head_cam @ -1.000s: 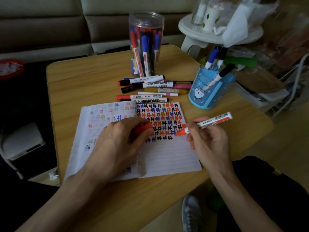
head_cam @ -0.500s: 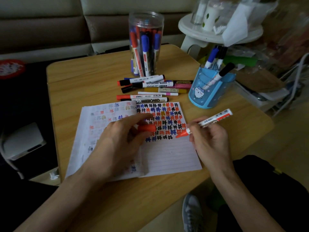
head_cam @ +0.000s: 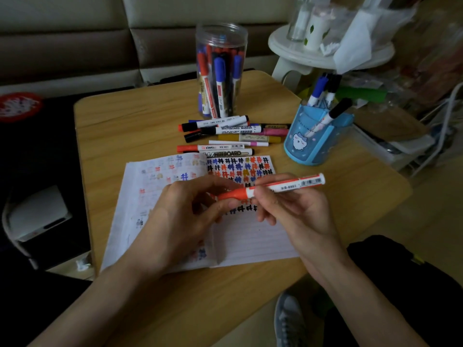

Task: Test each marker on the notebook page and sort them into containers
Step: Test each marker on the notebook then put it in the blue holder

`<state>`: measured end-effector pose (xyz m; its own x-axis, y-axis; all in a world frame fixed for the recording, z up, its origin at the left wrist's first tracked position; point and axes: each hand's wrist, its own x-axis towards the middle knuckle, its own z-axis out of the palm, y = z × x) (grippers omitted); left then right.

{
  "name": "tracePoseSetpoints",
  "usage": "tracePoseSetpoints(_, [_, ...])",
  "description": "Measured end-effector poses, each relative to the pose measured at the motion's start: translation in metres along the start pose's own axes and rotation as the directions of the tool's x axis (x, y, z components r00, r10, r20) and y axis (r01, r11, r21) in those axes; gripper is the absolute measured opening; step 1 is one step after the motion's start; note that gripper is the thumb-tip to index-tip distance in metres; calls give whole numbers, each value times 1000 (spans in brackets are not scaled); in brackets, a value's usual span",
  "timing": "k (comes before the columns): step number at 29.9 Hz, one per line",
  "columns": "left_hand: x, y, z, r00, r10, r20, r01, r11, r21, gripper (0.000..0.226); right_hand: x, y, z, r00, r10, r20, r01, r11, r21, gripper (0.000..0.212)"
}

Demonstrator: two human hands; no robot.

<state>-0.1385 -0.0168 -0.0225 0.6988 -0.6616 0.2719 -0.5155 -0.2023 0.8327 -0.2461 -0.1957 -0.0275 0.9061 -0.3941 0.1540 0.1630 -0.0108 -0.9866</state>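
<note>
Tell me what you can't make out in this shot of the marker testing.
Head view:
Tip of the red marker: covered by the red cap.
Whether the cap is fully seated: left hand fingers pinch over it.
Page marks of the notebook: partly under both hands; the right hand grips the marker.
Marker count in the blue holder: its wall hides them.

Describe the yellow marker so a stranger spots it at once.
On the wooden table, loose markers lie between the clear jar and the notebook. The yellow marker lies mid-pile beside the pink marker, the only one yellow at both ends.
</note>
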Motion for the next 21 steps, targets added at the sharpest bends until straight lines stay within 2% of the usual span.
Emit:
tracePoseSetpoints(4, [-1,-3,0,997,81,18,-83,983,165,25,-1,-2,1,1000,8,15,-9,1000,8,20])
tracePoseSetpoints(7, [1,-4,0,991,131,23,-133,967,220,25,-3,-5,5,999,34,-14,-33,999,33,33])
tracePoseSetpoints(16, [-1,2,2,992,128,-4,-127,987,97,33,-9,-4,10,997,-7,-75,9,999,30,28])
tracePoseSetpoints(21, [-2,3,4,992,126,-7,-124,987,105,27,-10,-2,14,996,2,-86,2,999,52,31])
